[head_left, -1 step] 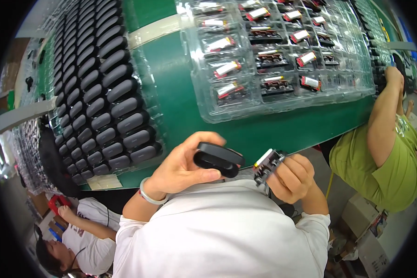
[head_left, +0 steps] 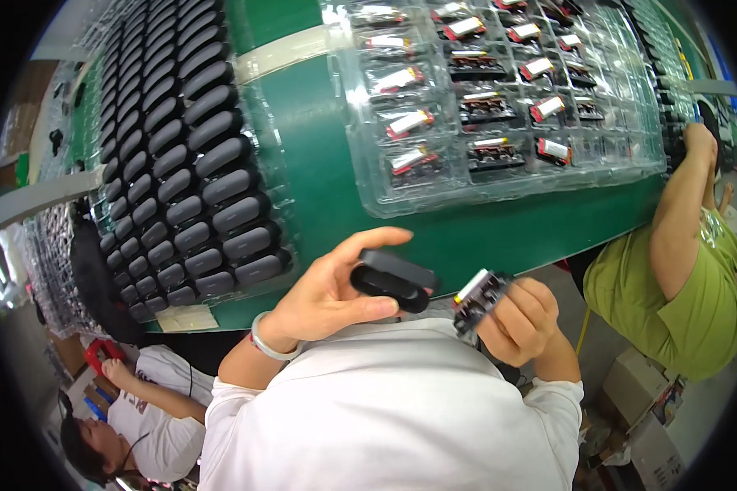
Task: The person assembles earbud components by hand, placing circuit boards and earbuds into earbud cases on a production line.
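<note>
In front of my white shirt, my left hand (head_left: 323, 293) grips a black oval case shell (head_left: 391, 282) between its thumb and the fingers behind. The index finger stretches out above the shell. To the right, my right hand (head_left: 517, 321) has its fingers curled round a dark electronic assembly (head_left: 481, 303) with a white battery-like block and a touch of yellow on top. The assembly is tilted and apart from the shell. Part of it is hidden by my fingers.
On the green table (head_left: 311, 192), a tray of black oval cases (head_left: 237, 214) stands at left. A clear compartment tray (head_left: 401, 204) with battery-and-board assemblies lies ahead. One person in a green shirt (head_left: 651, 295) sits at right, another in white (head_left: 168, 442) at lower left.
My left index finger has straightened and lifted off the shell. The whole view has shifted slightly; both hands still hold the same things.
</note>
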`<action>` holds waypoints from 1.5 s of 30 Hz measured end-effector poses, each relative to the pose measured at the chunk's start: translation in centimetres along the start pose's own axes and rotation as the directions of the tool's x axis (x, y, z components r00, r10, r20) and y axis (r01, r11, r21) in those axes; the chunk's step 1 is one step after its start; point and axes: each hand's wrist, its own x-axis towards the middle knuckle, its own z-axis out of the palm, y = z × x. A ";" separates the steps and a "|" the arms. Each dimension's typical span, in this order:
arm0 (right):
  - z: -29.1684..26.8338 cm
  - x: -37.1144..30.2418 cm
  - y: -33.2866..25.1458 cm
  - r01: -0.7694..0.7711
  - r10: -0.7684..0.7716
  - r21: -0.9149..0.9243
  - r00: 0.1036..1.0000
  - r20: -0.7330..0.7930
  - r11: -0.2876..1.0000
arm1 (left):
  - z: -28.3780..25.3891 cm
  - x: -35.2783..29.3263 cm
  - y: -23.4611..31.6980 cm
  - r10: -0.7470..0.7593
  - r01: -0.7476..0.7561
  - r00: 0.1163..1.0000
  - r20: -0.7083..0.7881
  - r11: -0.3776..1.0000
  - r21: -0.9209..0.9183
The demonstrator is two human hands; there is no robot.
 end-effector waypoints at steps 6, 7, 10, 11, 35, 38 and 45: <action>0.6 2.5 -1.8 0.052 -0.042 0.209 0.998 -0.050 0.977 | 1.0 1.0 -0.7 0.052 -0.050 0.998 0.035 0.997 -0.059; 1.1 2.8 -2.0 0.054 -0.047 0.199 0.998 -0.041 0.978 | 1.0 1.1 -0.7 0.059 -0.057 0.998 0.037 0.997 -0.058; 2.9 2.9 -2.3 0.049 -0.028 0.136 0.988 -0.150 0.990 | 0.6 1.2 -0.5 0.122 -0.138 0.969 0.214 0.989 0.061; 2.9 2.9 -2.2 0.024 -0.005 0.142 0.991 -0.137 0.990 | 0.6 1.2 -0.3 0.127 -0.143 0.969 0.214 0.988 0.060; 1.0 4.9 -1.5 -0.175 0.190 0.594 0.981 0.038 0.785 | -0.9 1.9 -1.5 0.174 -0.098 0.909 0.380 0.973 -0.210; -2.1 4.9 -3.5 -0.685 0.633 0.473 0.716 0.295 0.554 | -1.0 2.1 -1.5 0.225 -0.141 0.907 0.357 0.959 -0.245; -0.6 6.8 -2.0 -0.115 0.115 0.207 0.993 0.015 0.972 | -1.8 2.2 -2.5 0.357 -0.325 0.878 0.320 0.934 -0.151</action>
